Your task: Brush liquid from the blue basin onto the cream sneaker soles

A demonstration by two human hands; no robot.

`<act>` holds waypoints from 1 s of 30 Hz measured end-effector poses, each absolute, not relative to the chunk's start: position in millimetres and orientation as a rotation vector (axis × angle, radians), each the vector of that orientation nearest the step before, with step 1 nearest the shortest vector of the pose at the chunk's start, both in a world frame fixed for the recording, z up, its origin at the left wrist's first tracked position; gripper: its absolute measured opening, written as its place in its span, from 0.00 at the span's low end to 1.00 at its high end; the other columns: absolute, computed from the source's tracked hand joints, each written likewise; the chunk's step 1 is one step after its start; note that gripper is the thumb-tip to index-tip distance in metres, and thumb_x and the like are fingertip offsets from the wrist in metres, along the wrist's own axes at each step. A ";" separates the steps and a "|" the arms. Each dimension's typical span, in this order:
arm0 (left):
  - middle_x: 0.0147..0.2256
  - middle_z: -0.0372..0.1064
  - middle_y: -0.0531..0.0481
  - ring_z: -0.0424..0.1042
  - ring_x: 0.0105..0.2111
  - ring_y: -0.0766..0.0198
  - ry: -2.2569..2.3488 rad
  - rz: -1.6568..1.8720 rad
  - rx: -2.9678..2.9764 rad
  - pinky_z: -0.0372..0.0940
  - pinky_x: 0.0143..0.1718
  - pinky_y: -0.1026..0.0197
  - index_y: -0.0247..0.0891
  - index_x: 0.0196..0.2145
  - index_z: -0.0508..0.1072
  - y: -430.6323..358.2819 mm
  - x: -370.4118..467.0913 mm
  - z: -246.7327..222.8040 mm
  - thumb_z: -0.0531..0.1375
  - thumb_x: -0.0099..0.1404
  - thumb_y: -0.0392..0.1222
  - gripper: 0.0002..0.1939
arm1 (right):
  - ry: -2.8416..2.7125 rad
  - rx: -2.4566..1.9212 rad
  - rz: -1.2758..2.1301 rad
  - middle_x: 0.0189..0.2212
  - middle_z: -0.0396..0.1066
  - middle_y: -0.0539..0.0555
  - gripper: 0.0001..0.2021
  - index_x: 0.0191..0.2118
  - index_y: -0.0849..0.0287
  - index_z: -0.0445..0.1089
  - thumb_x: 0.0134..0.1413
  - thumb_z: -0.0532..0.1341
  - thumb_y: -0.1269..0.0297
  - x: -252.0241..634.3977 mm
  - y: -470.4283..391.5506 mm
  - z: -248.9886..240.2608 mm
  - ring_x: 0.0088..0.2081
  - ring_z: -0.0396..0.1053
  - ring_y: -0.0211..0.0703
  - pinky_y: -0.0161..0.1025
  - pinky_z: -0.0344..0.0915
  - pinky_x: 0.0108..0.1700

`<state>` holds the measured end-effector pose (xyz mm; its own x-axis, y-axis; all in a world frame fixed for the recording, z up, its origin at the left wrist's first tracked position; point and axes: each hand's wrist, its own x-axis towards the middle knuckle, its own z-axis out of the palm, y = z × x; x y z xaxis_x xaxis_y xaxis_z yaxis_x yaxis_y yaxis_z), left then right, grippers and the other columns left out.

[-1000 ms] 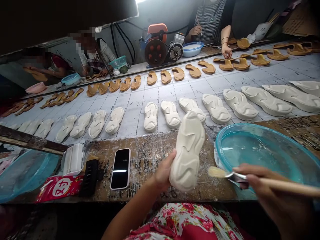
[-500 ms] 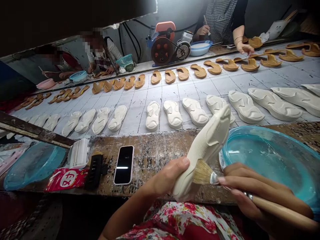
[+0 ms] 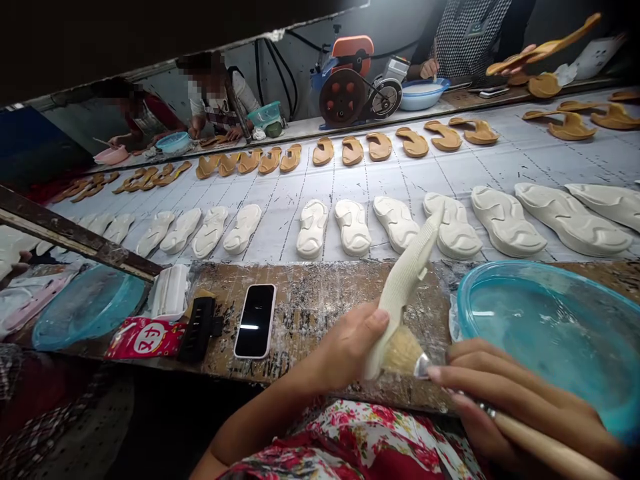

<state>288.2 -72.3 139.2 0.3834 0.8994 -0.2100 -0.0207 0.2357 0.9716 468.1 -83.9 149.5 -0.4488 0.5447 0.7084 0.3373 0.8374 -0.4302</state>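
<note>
My left hand point(image 3: 354, 341) is closed round a cream shoe sole point(image 3: 409, 270), which is tilted up and turned nearly edge-on. In my right hand point(image 3: 520, 393) is a wooden-handled brush point(image 3: 550, 443); its pale bristles point(image 3: 403, 349) press against the lower part of the sole. A blue basin point(image 3: 555, 347) of cloudy liquid stands just beyond my right hand. Past the worktop, a row of white soles point(image 3: 353, 228) lies on the white belt point(image 3: 280, 190).
Tan sole pieces point(image 3: 380, 147) line the belt's far side. On the worktop are a phone point(image 3: 255, 321), a black hair clip point(image 3: 197, 329), a red packet point(image 3: 145, 338) and another blue basin point(image 3: 90, 310). Co-workers sit opposite, near a motor point(image 3: 387, 97). A slanted bar point(image 3: 75, 233) crosses the left.
The sole in my left hand has turned more edge-on, the brush still against it. The view has shifted slightly. Across the belt, a co-worker has lifted a tan piece.
</note>
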 end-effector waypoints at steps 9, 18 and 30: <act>0.37 0.72 0.42 0.68 0.40 0.57 0.754 0.929 0.522 0.58 0.46 0.58 0.31 0.49 0.68 -64.8 297.7 136.5 0.43 0.66 0.53 0.27 | -2.183 -0.594 0.275 0.21 0.66 0.50 0.07 0.35 0.62 0.66 0.51 0.54 0.77 467.7 -87.5 151.8 0.27 0.66 0.31 0.25 0.67 0.33; 0.40 0.73 0.37 0.70 0.43 0.49 0.497 0.640 0.094 0.61 0.47 0.48 0.29 0.49 0.68 -40.4 293.0 117.8 0.41 0.65 0.52 0.29 | -1.796 -0.967 0.449 0.22 0.66 0.48 0.04 0.33 0.56 0.67 0.51 0.56 0.70 506.7 -94.5 113.3 0.27 0.66 0.35 0.32 0.66 0.29; 0.44 0.72 0.53 0.62 0.49 0.45 0.600 0.763 0.317 0.58 0.40 0.48 0.44 0.42 0.75 -40.2 297.1 71.8 0.37 0.65 0.52 0.29 | -1.675 -1.713 0.211 0.10 0.62 0.46 0.09 0.22 0.57 0.71 0.49 0.61 0.62 594.8 -64.1 69.0 0.13 0.63 0.33 0.25 0.54 0.12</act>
